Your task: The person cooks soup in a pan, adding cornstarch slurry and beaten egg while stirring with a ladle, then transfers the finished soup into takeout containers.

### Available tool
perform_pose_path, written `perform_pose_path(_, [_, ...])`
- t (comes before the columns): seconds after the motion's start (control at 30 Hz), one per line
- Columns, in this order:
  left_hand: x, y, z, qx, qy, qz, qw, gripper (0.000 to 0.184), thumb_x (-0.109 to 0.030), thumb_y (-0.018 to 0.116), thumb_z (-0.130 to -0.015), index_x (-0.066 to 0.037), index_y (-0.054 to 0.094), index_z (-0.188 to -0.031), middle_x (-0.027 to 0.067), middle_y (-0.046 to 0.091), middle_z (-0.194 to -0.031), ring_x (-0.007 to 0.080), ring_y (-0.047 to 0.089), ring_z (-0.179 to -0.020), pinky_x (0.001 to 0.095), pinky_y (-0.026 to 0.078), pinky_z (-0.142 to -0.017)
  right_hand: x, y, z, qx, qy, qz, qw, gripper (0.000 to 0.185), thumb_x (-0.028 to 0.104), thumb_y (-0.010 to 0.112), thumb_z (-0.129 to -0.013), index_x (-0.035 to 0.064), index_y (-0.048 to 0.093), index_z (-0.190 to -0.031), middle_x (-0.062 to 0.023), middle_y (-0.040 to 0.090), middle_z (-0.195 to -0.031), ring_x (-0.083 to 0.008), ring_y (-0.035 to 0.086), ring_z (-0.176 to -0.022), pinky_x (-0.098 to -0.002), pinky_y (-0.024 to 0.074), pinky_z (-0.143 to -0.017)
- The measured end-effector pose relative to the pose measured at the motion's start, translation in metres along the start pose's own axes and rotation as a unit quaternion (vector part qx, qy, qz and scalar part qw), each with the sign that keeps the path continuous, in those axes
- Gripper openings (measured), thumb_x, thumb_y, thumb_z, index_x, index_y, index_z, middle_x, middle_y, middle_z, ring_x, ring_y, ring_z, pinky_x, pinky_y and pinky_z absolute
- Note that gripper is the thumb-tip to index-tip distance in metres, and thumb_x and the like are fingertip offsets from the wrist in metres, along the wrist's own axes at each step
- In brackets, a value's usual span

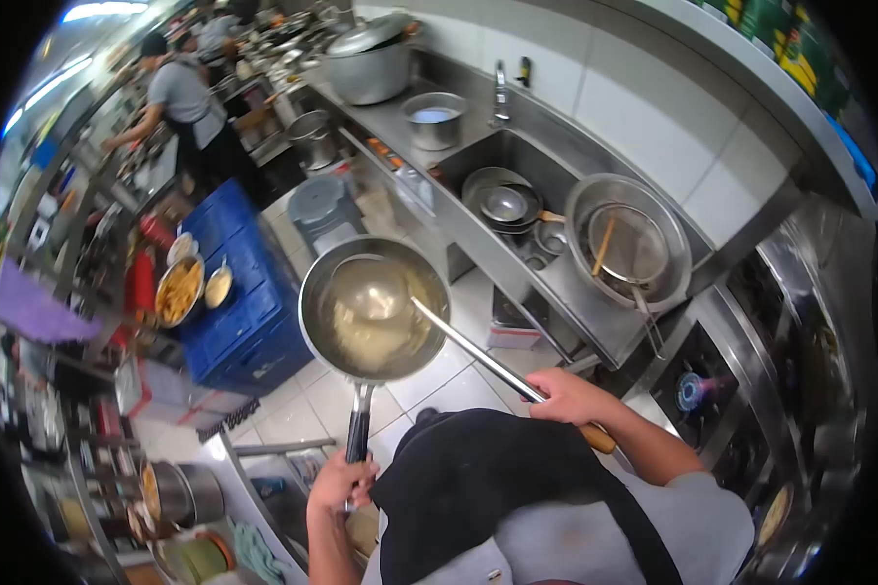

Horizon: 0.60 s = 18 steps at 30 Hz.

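My left hand [341, 481] is wrapped round the black handle of a deep frying pan [314, 343], which it holds up in front of my body. My right hand [564, 398] grips the long metal shaft of a ladle [486, 359], close to its wooden end. The ladle's round bowl lies inside the pan, in a pale yellowish liquid [366, 336]. Both hands are closed. A dark apron [498, 463] covers my front, just below the pan.
A steel sink counter [468, 234] holds pans, a large basin [678, 268] with a strainer, and pots. At right a stove burner [691, 392] burns blue. A blue chest [244, 336] bears bowls at left. A co-worker [180, 97] stands at the back left.
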State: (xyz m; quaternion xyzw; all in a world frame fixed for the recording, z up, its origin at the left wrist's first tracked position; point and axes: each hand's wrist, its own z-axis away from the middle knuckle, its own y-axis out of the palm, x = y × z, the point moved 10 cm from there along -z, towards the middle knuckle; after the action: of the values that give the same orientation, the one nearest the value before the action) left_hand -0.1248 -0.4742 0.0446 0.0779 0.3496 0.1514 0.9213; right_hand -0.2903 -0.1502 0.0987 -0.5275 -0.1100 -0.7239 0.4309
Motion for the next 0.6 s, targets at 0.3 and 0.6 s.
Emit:
perform_pose_path(0.3, [-0.186, 0.214, -0.256, 0.293, -0.055, -0.042, 0.954, 0.025, -0.012, 0.061, -0.097, -0.01, 0.047, -0.077, -0.0036, 0.041, -0.059, 0.0065, 0.034, -0.042, 0.0251, 0.029, -0.038, -0.037, -0.104, -0.071, -0.259, 0.054, -0.294, 0.918, 0.019, 0.001, 0.06, -0.085, 0.0, 0.055, -0.104, -0.0039, 0.053, -0.07, -0.013, 0.051, -0.044, -0.0289, 0.0431, -0.043])
perform_pose_path(0.6, [-0.196, 0.349, -0.451, 0.329, -0.133, -0.092, 0.93, 0.025, -0.029, 0.062, -0.101, -0.005, 0.059, -0.094, 0.0035, 0.056, -0.07, 0.0178, 0.055, -0.058, 0.0309, 0.047, -0.051, -0.091, -0.216, -0.202, -0.37, 0.127, -0.522, 0.758, 0.014, 0.009, 0.069, -0.089, 0.0017, 0.057, -0.088, -0.0054, 0.056, -0.071, -0.0142, 0.053, -0.056, -0.0311, 0.0465, -0.047])
